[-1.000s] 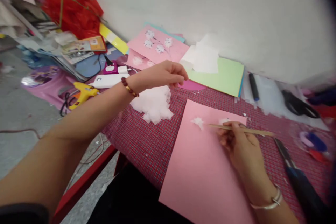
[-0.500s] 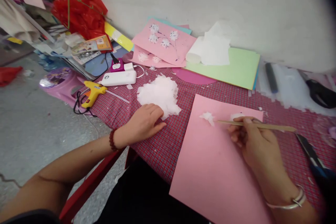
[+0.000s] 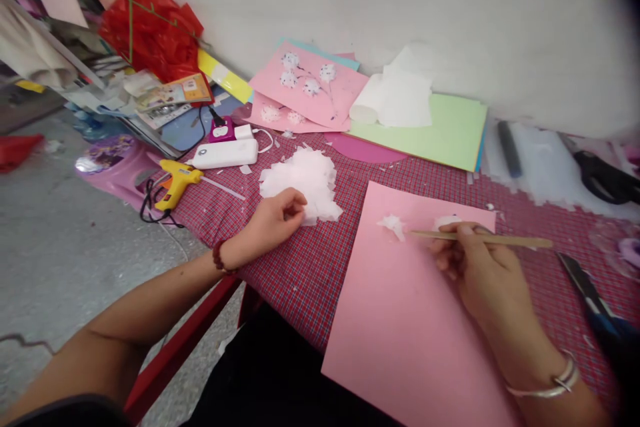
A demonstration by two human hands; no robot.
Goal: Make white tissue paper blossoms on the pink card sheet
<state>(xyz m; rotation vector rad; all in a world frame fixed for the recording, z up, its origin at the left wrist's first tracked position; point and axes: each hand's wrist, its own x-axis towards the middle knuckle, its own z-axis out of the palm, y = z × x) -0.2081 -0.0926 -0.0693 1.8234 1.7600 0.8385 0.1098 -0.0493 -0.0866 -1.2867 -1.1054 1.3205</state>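
Note:
My right hand (image 3: 480, 273) grips a thin, flat wooden stick (image 3: 520, 240) over a pink sheet of paper (image 3: 395, 307). The stick's narrow end points left, close to a white paper tuft (image 3: 393, 225) on the sheet. Another white tuft (image 3: 447, 221) lies partly behind the stick and my fingers. At the near edge of a pile of white paper pieces (image 3: 300, 173), my left hand (image 3: 277, 217) has its fingers curled, thumb and fingertips together. Whether a paper piece is between them is too small to tell.
A yellow glue gun (image 3: 176, 183) and white power bank (image 3: 225, 153) lie left. Pink sheets with white flowers (image 3: 320, 90), a white tissue roll (image 3: 367, 101) and green paper (image 3: 430, 130) lie along the wall. Black-handled scissors (image 3: 607, 177) and a dark blade-like tool (image 3: 583, 283) are right.
My left hand has gone from flat, outstretched fingers to curled ones at the paper pile's edge. The right hand and stick stay nearly still; the view has shifted slightly.

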